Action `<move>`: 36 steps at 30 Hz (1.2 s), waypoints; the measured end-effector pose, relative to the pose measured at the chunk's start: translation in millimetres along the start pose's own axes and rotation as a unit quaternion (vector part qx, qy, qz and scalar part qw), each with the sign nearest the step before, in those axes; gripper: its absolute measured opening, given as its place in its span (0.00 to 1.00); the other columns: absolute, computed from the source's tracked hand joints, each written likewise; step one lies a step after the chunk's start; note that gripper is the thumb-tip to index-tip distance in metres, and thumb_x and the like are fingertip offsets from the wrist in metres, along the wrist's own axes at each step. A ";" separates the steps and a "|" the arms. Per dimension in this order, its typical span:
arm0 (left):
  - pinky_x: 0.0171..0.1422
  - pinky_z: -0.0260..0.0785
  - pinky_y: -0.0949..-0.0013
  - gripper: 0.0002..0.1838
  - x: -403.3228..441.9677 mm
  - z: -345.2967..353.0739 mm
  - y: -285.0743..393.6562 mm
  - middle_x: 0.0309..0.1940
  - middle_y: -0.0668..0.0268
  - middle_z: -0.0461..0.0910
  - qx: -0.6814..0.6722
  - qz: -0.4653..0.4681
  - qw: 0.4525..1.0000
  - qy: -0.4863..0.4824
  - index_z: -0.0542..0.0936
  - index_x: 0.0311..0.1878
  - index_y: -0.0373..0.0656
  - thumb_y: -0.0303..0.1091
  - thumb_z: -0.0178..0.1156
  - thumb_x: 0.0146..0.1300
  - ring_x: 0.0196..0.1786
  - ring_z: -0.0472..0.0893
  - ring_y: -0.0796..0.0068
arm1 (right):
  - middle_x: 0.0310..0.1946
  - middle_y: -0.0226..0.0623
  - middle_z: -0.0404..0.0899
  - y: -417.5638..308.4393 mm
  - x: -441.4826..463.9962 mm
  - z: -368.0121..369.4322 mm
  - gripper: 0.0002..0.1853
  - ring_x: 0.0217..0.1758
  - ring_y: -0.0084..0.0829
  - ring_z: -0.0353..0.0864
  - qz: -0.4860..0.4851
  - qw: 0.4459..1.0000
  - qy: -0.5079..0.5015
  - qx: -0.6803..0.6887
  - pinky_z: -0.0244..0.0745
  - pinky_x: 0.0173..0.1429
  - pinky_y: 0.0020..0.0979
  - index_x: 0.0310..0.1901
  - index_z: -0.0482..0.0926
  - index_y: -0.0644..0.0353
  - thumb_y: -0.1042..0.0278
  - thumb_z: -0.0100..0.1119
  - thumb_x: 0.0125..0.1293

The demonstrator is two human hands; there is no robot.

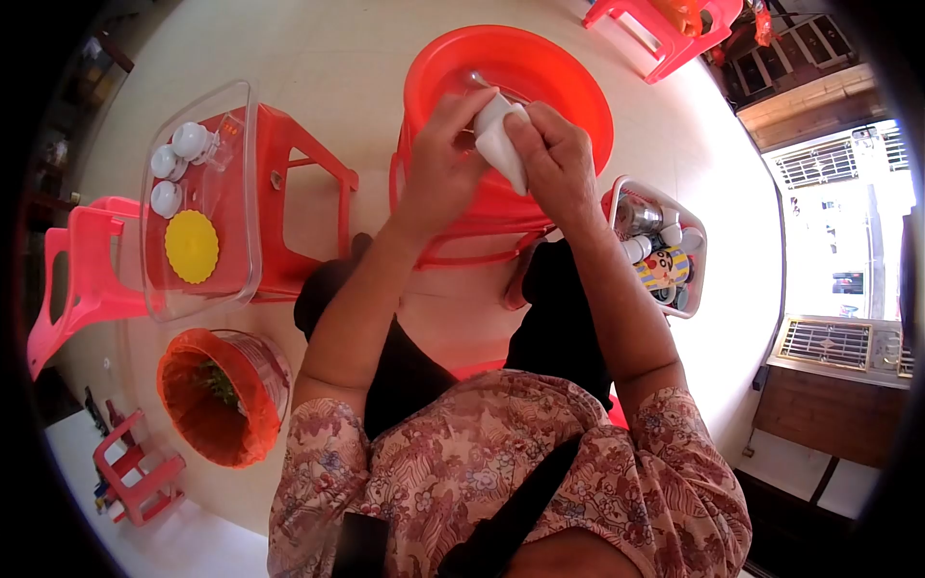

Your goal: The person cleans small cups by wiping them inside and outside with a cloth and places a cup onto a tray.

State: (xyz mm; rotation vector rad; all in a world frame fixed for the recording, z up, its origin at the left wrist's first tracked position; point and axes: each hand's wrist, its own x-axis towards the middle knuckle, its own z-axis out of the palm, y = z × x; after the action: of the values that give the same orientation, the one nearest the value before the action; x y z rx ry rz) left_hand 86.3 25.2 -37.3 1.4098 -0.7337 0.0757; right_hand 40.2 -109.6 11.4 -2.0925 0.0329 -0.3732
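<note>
Above a red basin (pixel 573 72), my left hand (pixel 448 154) is closed around a small white cup (pixel 489 113). My right hand (pixel 559 159) presses a folded white cloth (pixel 499 154) against the cup, the thumb lying on top. Both hands partly hide the cup. Inside the basin a shiny metal piece, perhaps a handle, shows behind my fingers; the rest of the contents is hidden.
At left, a clear plastic bin (pixel 252 193) on a red stool (pixel 289 144) holds white cups (pixel 191 142) and a yellow scalloped disc (pixel 191 247). A lined bucket (pixel 260 414) stands below. At right, a white basket (pixel 701 255) holds jars, cups and a patterned can (pixel 665 268).
</note>
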 end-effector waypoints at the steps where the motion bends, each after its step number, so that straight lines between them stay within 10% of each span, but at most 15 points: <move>1: 0.58 0.69 0.70 0.24 0.5 -1.0 -3.8 0.50 0.62 0.73 -0.048 -0.011 0.999 0.002 0.70 0.61 0.36 0.16 0.55 0.59 0.54 0.75 0.69 | 0.26 0.46 0.72 -1.1 -1.1 -1.0 0.10 0.30 0.41 0.74 -0.002 1.000 -0.005 0.000 0.70 0.37 0.37 0.29 0.73 0.67 0.67 0.56 0.61; 8: 0.57 0.71 0.69 0.20 -3.7 -6.8 -1.9 0.51 0.60 0.75 -0.321 -0.136 0.937 -0.033 0.70 0.61 0.34 0.26 0.54 0.66 0.55 0.75 0.70 | 0.32 0.44 0.75 -0.1 -6.8 -18.8 0.08 0.36 0.42 0.76 -0.170 0.983 -0.070 0.000 0.71 0.42 0.35 0.35 0.75 0.67 0.72 0.60 0.58; 14: 0.64 0.67 0.60 0.22 -7.5 -10.9 -11.4 0.54 0.58 0.75 -0.643 -0.209 0.722 -0.144 0.69 0.60 0.35 0.42 0.48 0.72 0.57 0.75 0.66 | 0.37 0.43 0.78 6.4 -2.8 -36.5 0.10 0.42 0.39 0.78 -0.277 0.949 -0.137 0.054 0.72 0.47 0.33 0.40 0.77 0.67 0.76 0.62 0.55; 29: 0.53 0.72 0.68 0.18 -6.1 -0.9 17.7 0.47 0.61 0.76 -0.291 -0.168 0.942 0.007 0.73 0.57 0.34 0.33 0.55 0.68 0.48 0.77 0.70 | 0.37 0.36 0.77 -0.8 -11.5 -23.6 0.10 0.42 0.25 0.76 -0.038 0.989 -0.090 0.110 0.71 0.47 0.27 0.43 0.77 0.67 0.73 0.56 0.62; 36: 0.59 0.68 0.70 0.22 -6.1 4.8 34.6 0.51 0.62 0.74 0.082 0.079 0.993 0.029 0.69 0.61 0.33 0.29 0.57 0.66 0.54 0.74 0.71 | 0.37 0.33 0.77 -12.0 -16.6 -25.4 0.09 0.41 0.22 0.75 -0.070 0.990 -0.057 0.108 0.71 0.45 0.26 0.44 0.77 0.67 0.73 0.54 0.64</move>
State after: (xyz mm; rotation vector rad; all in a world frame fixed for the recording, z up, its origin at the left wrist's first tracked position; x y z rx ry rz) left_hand 63.5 29.9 -10.6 1.4965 -0.8038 0.3064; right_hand 15.8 -121.5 29.5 -1.9025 -0.2136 -0.3250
